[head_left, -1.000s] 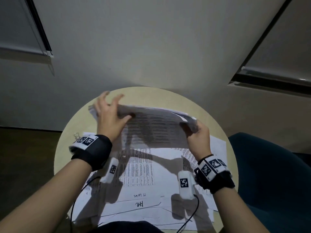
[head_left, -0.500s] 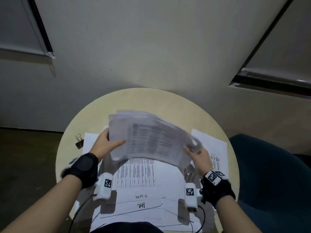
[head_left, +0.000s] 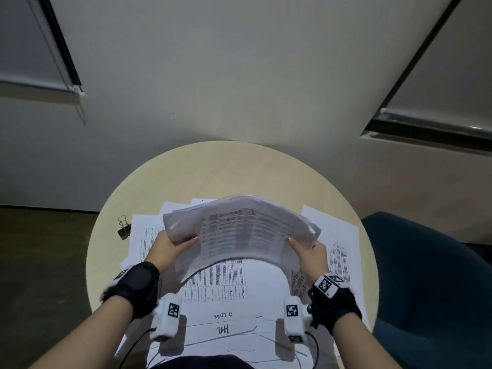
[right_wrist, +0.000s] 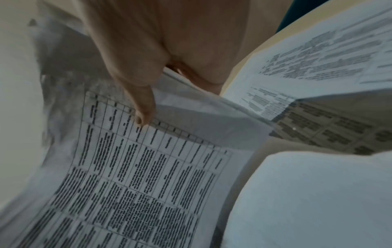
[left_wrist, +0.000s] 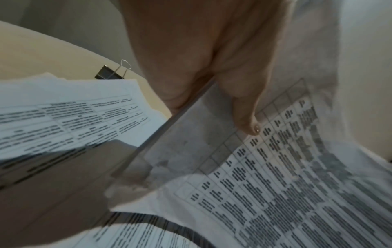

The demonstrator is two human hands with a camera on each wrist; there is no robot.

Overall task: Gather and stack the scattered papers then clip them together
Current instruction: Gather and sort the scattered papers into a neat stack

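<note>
A stack of printed papers [head_left: 242,233] bows upward in the air over the round table [head_left: 226,169]. My left hand [head_left: 170,247] grips its left edge, thumb on top, and my right hand [head_left: 306,250] grips its right edge the same way. The left wrist view shows my thumb pressed on the stack of papers [left_wrist: 275,176]; the right wrist view shows the other thumb on the stack of papers [right_wrist: 137,167]. More loose sheets [head_left: 229,310] lie spread on the table beneath. A black binder clip [head_left: 123,230] lies at the table's left, also in the left wrist view as the binder clip [left_wrist: 110,73].
A dark blue chair [head_left: 431,288] stands close at the right of the table. A pale wall [head_left: 213,75] rises behind, with window blinds [head_left: 32,49] at the upper left. The far half of the tabletop is bare wood.
Both hands brought the stack down and toward me from the far side of the table. The sheets turned from edge-on to face-up and now bow upward between the hands.
</note>
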